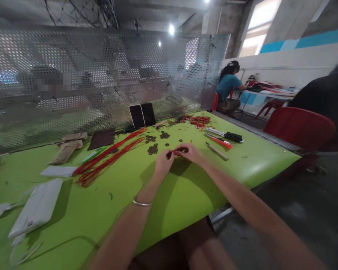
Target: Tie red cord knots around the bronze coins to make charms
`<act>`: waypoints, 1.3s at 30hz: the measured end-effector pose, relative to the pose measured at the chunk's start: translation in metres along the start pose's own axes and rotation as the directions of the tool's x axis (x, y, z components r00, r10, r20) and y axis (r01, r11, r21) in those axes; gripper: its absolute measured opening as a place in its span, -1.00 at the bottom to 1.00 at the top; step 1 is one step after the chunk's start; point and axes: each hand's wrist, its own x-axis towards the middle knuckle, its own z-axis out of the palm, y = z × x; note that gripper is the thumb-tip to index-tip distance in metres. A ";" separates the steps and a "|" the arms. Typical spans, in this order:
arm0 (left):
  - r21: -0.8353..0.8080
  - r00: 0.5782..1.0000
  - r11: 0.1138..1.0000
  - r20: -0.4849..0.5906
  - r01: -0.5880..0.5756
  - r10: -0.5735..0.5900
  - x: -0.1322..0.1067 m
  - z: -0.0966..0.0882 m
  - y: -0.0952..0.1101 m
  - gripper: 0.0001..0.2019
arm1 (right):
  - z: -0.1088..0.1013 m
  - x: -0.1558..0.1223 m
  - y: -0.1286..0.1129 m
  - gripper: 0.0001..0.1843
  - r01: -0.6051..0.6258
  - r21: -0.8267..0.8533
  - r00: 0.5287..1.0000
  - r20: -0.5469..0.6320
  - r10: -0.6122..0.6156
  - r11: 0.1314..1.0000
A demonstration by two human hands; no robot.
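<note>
My left hand point(163, 162) and my right hand point(189, 152) meet above the green table point(186, 195), fingers pinched together on a short piece of red cord point(177, 153) stretched between them. A thin bangle circles my left wrist. Just beyond my hands lie several small dark coin-like pieces point(152, 149). To the left, a bundle of long red cords point(109, 157) runs diagonally across the table.
Two phones point(142, 115) lean on a perforated metal screen point(101, 75). A knife point(228, 135), a red cutter point(218, 140) and a stick lie at right. A white power bank point(36, 208) sits near left. Red chairs and other people are at right.
</note>
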 end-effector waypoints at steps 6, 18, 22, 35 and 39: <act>-0.010 1.000 1.000 0.008 0.025 -0.025 -0.003 0.002 0.000 -0.87 | 0.000 -0.001 -0.001 -0.76 -0.008 -0.016 1.000 0.015 0.008 1.000; -0.054 0.999 0.998 -0.014 0.030 -0.031 -0.006 0.001 0.003 -0.88 | 0.010 0.002 0.005 -0.86 -0.011 -0.012 0.998 0.054 0.011 1.000; -0.083 0.998 0.995 -0.016 0.052 -0.053 -0.006 0.000 0.001 -0.87 | 0.011 0.001 -0.001 -0.85 -0.021 0.005 0.999 0.041 0.021 1.000; -0.146 0.995 0.985 -0.033 0.089 -0.095 -0.005 -0.003 0.001 -0.86 | 0.013 0.007 -0.007 -0.87 -0.077 0.046 0.997 0.033 0.075 0.996; -0.173 0.997 0.982 0.009 0.076 -0.076 -0.007 -0.002 0.005 -0.83 | 0.017 0.008 -0.007 -0.90 -0.145 0.092 0.988 0.070 0.139 0.985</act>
